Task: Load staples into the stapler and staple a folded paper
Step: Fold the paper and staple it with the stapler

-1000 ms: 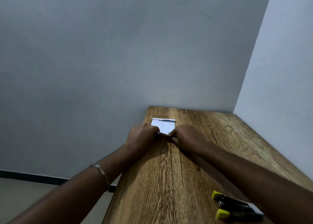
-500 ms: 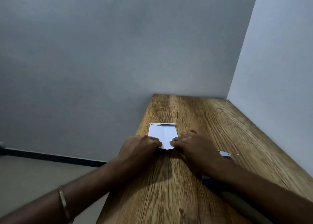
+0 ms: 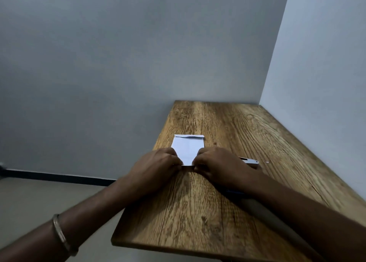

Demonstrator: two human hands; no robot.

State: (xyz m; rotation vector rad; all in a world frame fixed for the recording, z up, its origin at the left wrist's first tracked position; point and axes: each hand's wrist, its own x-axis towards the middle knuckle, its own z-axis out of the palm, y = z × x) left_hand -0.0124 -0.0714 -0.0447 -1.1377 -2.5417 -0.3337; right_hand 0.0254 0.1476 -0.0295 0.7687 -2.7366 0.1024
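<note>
A folded white paper (image 3: pixel 187 149) lies flat on the wooden table (image 3: pixel 227 127), left of its middle. My left hand (image 3: pixel 156 166) and my right hand (image 3: pixel 219 165) meet at the paper's near edge. The curled fingertips of each hand pinch one near corner and hide it. A silvery metal end of the stapler (image 3: pixel 251 160) shows just beyond my right hand. A blue part (image 3: pixel 234 192) peeks out under my right forearm, which covers the rest of the stapler.
Grey walls close the table in at the back and on the right. Its left edge (image 3: pixel 138 198) and near edge drop to the floor. A tiny pale scrap (image 3: pixel 267 162) lies right of the stapler. A metal bangle (image 3: pixel 59 235) circles my left wrist.
The view has tipped down and shows more of the table. Both hands and the paper sit nearer to me than before. The yellow-and-black object at the bottom right is out of sight.
</note>
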